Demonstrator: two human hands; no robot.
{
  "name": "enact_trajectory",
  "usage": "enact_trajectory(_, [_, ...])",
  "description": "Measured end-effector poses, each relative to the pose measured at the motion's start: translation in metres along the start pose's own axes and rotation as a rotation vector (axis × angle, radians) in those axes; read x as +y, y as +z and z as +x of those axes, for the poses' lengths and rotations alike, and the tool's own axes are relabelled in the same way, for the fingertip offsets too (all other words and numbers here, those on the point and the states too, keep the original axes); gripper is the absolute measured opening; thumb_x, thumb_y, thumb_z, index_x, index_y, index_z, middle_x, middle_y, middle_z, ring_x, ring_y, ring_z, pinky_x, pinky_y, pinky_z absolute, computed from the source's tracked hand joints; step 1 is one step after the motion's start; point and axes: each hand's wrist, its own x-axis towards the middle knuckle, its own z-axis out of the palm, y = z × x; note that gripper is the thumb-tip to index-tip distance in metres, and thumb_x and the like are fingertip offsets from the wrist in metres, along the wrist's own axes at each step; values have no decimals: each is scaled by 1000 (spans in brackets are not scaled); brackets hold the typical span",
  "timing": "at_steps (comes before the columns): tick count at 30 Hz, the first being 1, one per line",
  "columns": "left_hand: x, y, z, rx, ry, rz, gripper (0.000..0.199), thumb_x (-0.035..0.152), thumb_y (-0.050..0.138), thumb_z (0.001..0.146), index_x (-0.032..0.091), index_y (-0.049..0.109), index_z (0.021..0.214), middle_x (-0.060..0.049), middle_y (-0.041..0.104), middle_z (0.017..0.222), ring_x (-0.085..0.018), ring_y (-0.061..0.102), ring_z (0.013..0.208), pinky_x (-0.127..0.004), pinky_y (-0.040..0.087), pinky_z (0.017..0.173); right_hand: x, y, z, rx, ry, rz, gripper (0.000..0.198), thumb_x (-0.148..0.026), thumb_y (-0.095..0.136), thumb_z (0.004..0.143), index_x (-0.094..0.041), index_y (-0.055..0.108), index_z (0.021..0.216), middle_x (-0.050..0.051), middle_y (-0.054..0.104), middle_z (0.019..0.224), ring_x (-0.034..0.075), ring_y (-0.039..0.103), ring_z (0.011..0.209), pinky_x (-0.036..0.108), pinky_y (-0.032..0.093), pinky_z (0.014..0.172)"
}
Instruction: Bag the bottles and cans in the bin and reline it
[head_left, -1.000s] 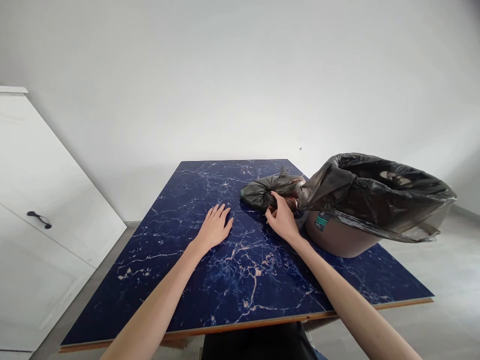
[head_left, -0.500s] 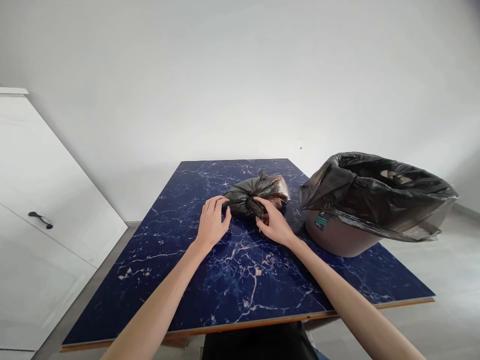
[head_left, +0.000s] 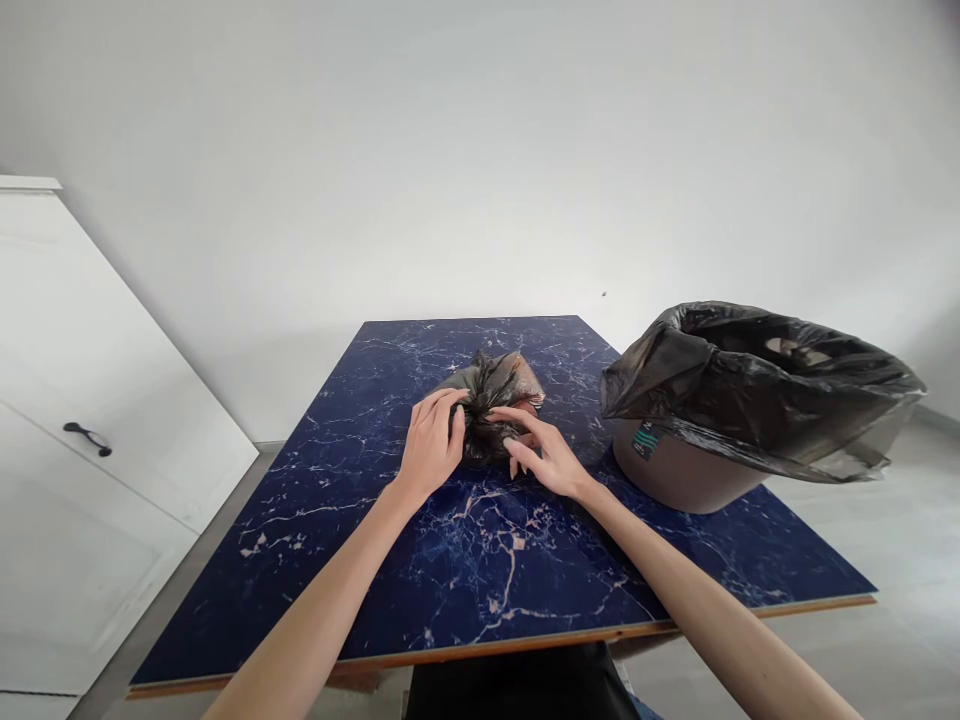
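In the head view, a bundled black plastic bag (head_left: pixel 489 382), gathered at its middle, is set on the blue marble-patterned tabletop (head_left: pixel 480 570) between both hands. Its near left side is touched by the curved left hand (head_left: pixel 433 442); its gathers are met by the parted fingers of the right hand (head_left: pixel 549 458). Whether plastic is pinched by either cannot be told. At right, a brownish trash bin (head_left: pixel 690 485) is draped with a black bin liner (head_left: pixel 765 405); on its side, a teal-striped label (head_left: pixel 645 440) is shown, its lettering too small to be read.
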Motion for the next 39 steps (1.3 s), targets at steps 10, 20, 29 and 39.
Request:
enact_trajectory(10, [-3, 6, -2, -39, -6, -12, 30, 20, 43, 110, 23, 52, 139, -12, 73, 131, -32, 62, 131, -53, 49, 111, 2, 0, 4, 256, 0, -30, 42, -56, 49, 110, -24, 75, 120, 9, 79, 117, 13, 65, 50, 31, 55, 54])
enact_trajectory(20, [0, 4, -2, -20, -13, -54, 31, 19, 51, 106, 25, 53, 136, -9, 71, 117, -30, 65, 120, -51, 51, 109, 1, 3, 3, 158, -44, -134, 30, -48, 61, 106, -27, 82, 107, 9, 76, 133, 11, 63, 52, 32, 57, 51])
enact_trajectory(29, [1, 3, 0, 30, -27, -82, 24, 20, 51, 107, 25, 55, 130, -9, 73, 116, -28, 65, 119, -49, 50, 108, 1, 1, 5, 192, -28, -120, 32, -51, 61, 105, -27, 82, 110, 9, 78, 122, 13, 63, 53, 33, 57, 51])
enact_trajectory(39, [-2, 2, 1, 140, -135, -95, 17, 25, 54, 107, 26, 58, 123, -11, 72, 118, -29, 66, 119, -51, 52, 107, 4, 0, 5, 229, -3, -44, 36, -56, 62, 104, -27, 82, 109, 11, 76, 127, 12, 63, 49, 33, 55, 48])
